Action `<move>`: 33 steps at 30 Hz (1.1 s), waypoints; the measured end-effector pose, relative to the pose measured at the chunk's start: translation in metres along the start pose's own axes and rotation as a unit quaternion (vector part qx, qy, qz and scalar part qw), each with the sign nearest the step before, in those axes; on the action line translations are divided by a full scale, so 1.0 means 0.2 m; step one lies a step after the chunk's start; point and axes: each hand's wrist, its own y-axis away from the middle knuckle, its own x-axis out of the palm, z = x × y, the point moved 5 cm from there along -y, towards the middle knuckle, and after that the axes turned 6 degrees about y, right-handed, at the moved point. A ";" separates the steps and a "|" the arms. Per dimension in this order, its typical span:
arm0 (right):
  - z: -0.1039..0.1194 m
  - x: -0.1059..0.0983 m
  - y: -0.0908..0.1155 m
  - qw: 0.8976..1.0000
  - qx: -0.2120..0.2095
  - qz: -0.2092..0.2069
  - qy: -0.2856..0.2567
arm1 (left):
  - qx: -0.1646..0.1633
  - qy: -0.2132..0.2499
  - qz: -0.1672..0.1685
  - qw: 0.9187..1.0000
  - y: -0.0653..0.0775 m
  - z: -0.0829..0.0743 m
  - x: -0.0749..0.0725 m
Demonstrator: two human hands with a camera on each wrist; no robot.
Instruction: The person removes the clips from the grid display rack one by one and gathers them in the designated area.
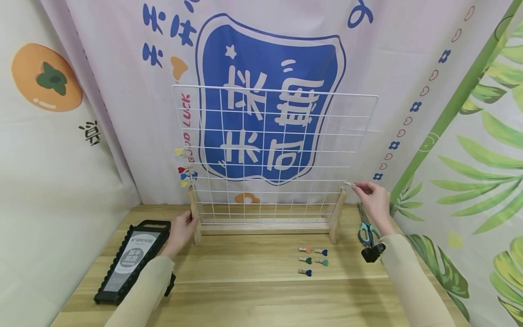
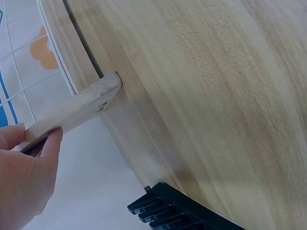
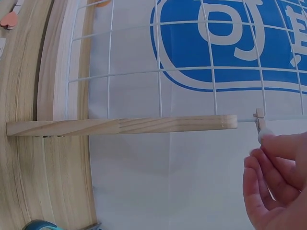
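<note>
A white wire grid (image 1: 275, 91) stands upright in a wooden stand on the table. My left hand (image 1: 181, 231) grips the stand's left leg (image 2: 79, 110), thumb on one side and fingers on the other. At the grid's right edge, just above the right leg (image 3: 182, 123), my right hand (image 1: 375, 202) pinches a small wooden clothespin (image 3: 260, 122) with a whitish end piece. The clothespin's jaws are at the wire; whether they clamp it I cannot tell. Several clothespins with yellow, red and blue hearts (image 1: 185, 176) hang along the grid's left edge.
Several heart clothespins (image 1: 304, 260) lie on the table in front of the stand's right half. A black ridged rack with a label (image 1: 135, 254) lies at the left, beside my left forearm. Teal-handled scissors (image 1: 365, 231) lie right of the stand. A printed curtain (image 1: 155, 136) hangs behind the grid.
</note>
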 end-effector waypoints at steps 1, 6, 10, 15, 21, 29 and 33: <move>0.00 0.00 0.00 1.000 0.000 0.000 0.001 | -0.001 0.001 0.001 1.000 0.00 0.00 0.00; 0.00 -0.01 0.00 1.000 -0.007 -0.015 0.010 | 0.002 0.002 0.001 1.000 0.00 0.00 0.00; 0.00 -0.01 -0.01 1.000 -0.010 -0.026 0.012 | 0.001 -0.004 -0.003 1.000 0.00 0.00 0.00; 0.01 -0.01 0.00 0.999 -0.009 -0.037 0.014 | 0.005 -0.006 -0.008 1.000 0.00 0.00 0.00; 0.01 -0.03 0.01 0.998 -0.007 -0.052 0.020 | 0.004 0.000 -0.006 1.000 0.01 -0.01 0.00; -0.02 -0.06 0.06 0.999 -0.009 -0.048 0.012 | -0.005 -0.001 0.001 1.000 0.00 -0.02 0.00; -0.05 -0.05 0.12 0.999 -0.009 -0.028 0.019 | -0.001 0.002 -0.003 1.000 0.01 -0.01 0.00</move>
